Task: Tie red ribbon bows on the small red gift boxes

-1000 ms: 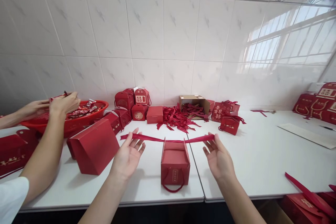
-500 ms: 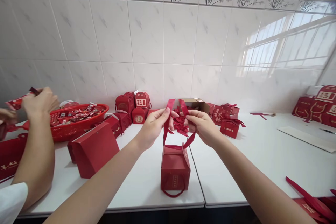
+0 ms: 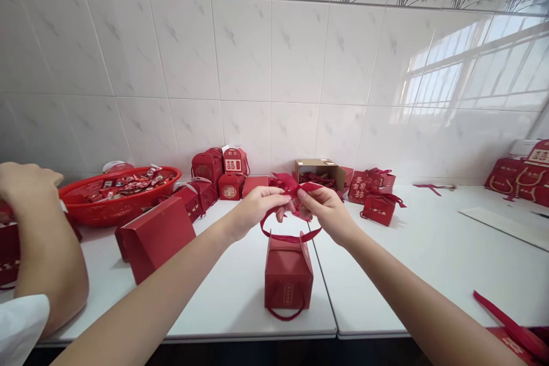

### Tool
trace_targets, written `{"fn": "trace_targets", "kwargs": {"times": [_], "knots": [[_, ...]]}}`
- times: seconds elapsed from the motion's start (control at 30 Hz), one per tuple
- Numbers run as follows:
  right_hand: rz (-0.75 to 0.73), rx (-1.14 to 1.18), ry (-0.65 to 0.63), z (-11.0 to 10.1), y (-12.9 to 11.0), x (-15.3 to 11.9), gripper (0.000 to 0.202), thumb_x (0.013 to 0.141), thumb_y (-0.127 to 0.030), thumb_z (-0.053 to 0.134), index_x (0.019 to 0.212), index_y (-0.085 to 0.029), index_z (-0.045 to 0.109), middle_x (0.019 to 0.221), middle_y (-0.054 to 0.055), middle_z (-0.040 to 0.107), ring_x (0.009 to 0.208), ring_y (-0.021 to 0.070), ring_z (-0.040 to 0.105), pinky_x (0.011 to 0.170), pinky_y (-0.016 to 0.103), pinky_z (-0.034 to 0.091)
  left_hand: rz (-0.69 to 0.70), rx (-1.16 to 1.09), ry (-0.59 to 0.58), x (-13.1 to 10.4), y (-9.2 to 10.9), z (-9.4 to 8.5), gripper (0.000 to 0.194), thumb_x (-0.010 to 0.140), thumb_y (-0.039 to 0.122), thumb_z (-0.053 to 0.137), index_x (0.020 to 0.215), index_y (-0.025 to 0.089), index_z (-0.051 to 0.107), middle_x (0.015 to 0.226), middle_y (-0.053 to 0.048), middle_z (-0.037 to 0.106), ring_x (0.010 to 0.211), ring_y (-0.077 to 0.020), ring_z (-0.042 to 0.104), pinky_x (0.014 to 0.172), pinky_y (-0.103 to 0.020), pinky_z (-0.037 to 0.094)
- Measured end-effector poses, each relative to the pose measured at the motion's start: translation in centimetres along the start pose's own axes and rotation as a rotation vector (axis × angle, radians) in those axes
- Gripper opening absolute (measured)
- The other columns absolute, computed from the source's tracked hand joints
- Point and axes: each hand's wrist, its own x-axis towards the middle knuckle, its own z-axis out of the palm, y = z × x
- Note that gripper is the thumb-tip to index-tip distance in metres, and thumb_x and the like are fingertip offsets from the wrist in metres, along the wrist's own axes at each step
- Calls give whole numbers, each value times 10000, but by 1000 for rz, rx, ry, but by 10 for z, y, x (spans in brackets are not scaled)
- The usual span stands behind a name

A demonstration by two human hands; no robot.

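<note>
Hands (image 3: 257, 206) (image 3: 326, 209) raised (ribbon (image 3: 291, 186) pinched)

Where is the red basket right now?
In the head view, the red basket sits at the left on the white table, against the tiled wall, behind a large red box and left of the stacked small boxes.

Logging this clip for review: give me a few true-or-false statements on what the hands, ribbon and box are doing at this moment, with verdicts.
1. Both the left hand and the right hand pinch the red ribbon. True.
2. The ribbon lies flat on the table. False: it loops up from the red gift box to the hands.
3. The gift box stands upright near the table's front edge. True.
4. The red basket sits right of the box. False: it is on the left.
</note>
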Motion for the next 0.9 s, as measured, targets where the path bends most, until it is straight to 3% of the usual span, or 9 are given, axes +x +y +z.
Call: {"fn": "trace_targets", "kwargs": {"times": [0.13, 0.23, 0.37, 0.5, 0.6, 0.7, 0.83, 0.9], "knots": [[-397, -438, -33, -16, 6, 1, 237, 934, -296, 421, 982, -206, 635, 853, 54, 617, 767, 160, 567, 671, 305, 469, -167, -209, -135, 4, -7, -13, 472, 824, 423, 389, 466, 196, 595, 644, -94, 668, 750, -248, 603, 841, -358, 414], [-713, -843, -125, -26, 2, 5, 303, 939, -157, 362, 1039, -220, 640, 976, 88, 614, 912, 184, 553, 757, 336, 482, -254, -341, -164, 6, -11, -19, 581, 835, 566, 348, 556, 174, 674, 750, -117, 718, 886, -291, 637, 912, -379, 403], [-923, -1237, -164, -32, -4, 8, 319, 913, -64, 382, 1024, -218, 638, 991, 91, 621, 911, 195, 532, 736, 335, 471, -268, -397, -197, 5, -14, -24, 632, 852, 606, 335, 681, 152, 740, 747, -109, 729, 924, -292, 648, 972, -386, 382], [-1017, -1352, -189, -35, -5, 7, 283, 914, -98, 433, 1080, -248, 607, 1052, 85, 616, 982, 208, 518, 784, 354, 459, -278, -383, -175, 2, -14, -23, 595, 865, 564, 370, 647, 144, 731, 770, -125, 733, 917, -295, 649, 970, -402, 392], [-1059, -1353, -178, -37, -6, 5, 243, 926, -172, 467, 1099, -280, 599, 1070, 65, 615, 992, 195, 522, 815, 350, 449, -330, -336, -113, 2, -15, -21, 560, 830, 577, 448, 476, 182, 628, 731, -124, 717, 880, -291, 648, 919, -406, 429], [-1089, -1362, -201, -39, -6, 4, 227, 927, -222, 484, 1114, -282, 598, 1058, 64, 623, 961, 191, 537, 805, 352, 447, -357, -314, -124, 3, -14, -20, 586, 818, 604, 447, 408, 200, 561, 687, -108, 692, 876, -285, 640, 909, -394, 435], [-1020, -1339, -197, -38, -2, 2, 293, 923, -159, 451, 1153, -272, 592, 1066, 73, 628, 986, 207, 538, 813, 371, 451, -317, -249, -198, -2, -7, -20, 582, 847, 599, 390, 579, 193, 709, 736, -111, 715, 904, -298, 634, 929, -399, 416], [-927, -1248, -136, -36, 1, 0, 344, 915, -124, 432, 1199, -258, 571, 1088, 84, 622, 1003, 217, 534, 821, 379, 463, -260, -177, -152, -8, -4, -18, 544, 850, 585, 405, 673, 199, 746, 808, -106, 733, 950, -303, 622, 951, -411, 396]]}}
